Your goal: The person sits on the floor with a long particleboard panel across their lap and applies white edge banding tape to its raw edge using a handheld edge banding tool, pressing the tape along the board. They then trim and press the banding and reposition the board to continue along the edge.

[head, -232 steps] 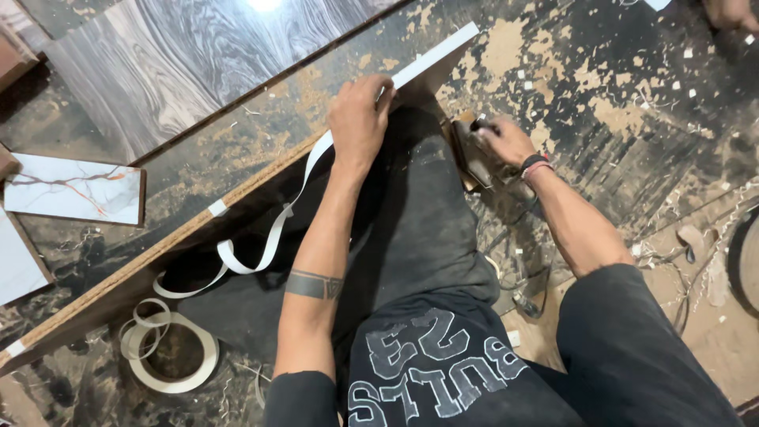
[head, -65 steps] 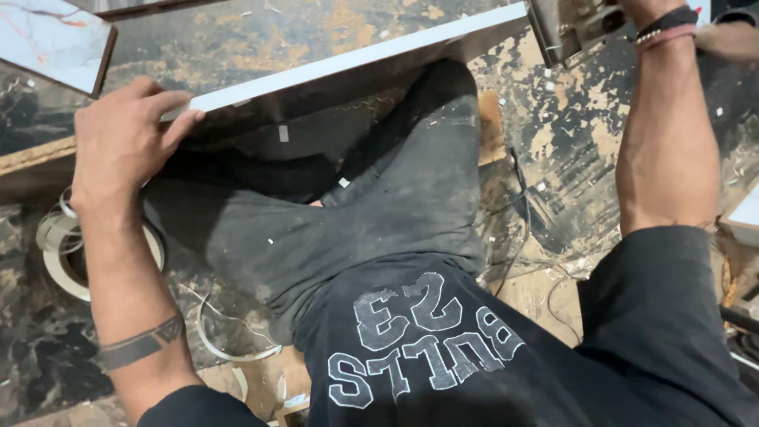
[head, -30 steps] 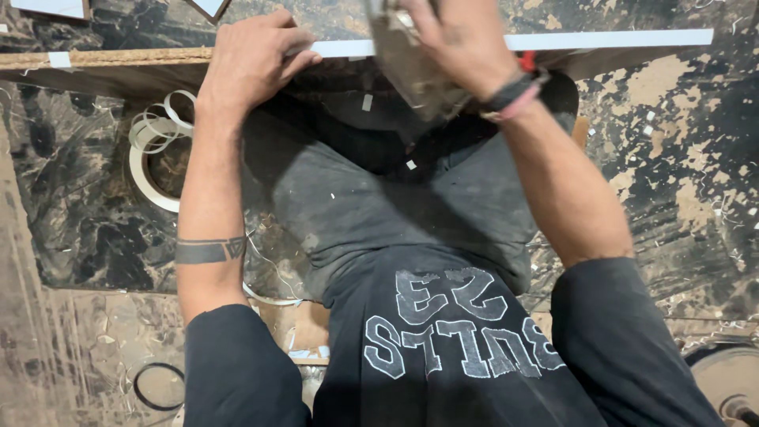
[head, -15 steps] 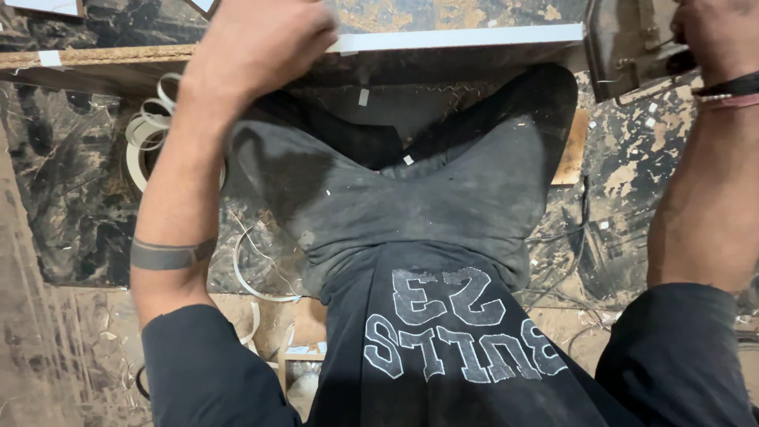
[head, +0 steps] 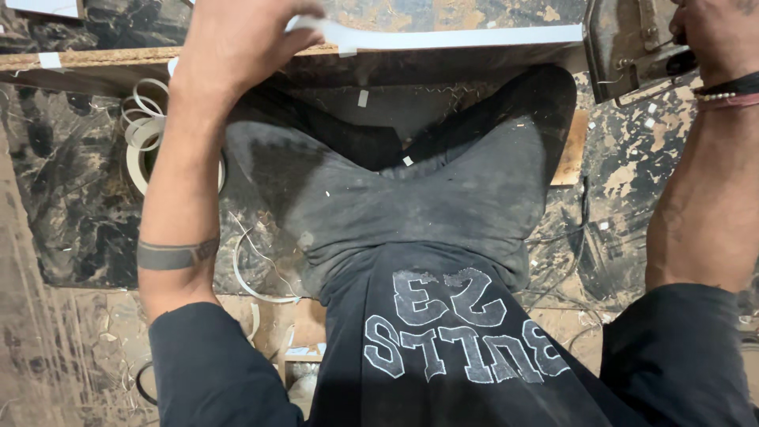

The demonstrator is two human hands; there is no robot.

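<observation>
Left hand [head: 237,47] pinches white edge strip [head: 458,36] onto board [head: 95,59]; right hand [head: 715,35] grips metal tool [head: 624,47]; loosened pressure could let the strip lift or wander

Dark, paint-splattered floor [head: 71,205] strewn with sawdust; a coil of white edge banding [head: 142,138] and loose white strip curls [head: 257,277] lie on it.

Even soft light, faint shadows, slight motion blur, stretched edges
</observation>
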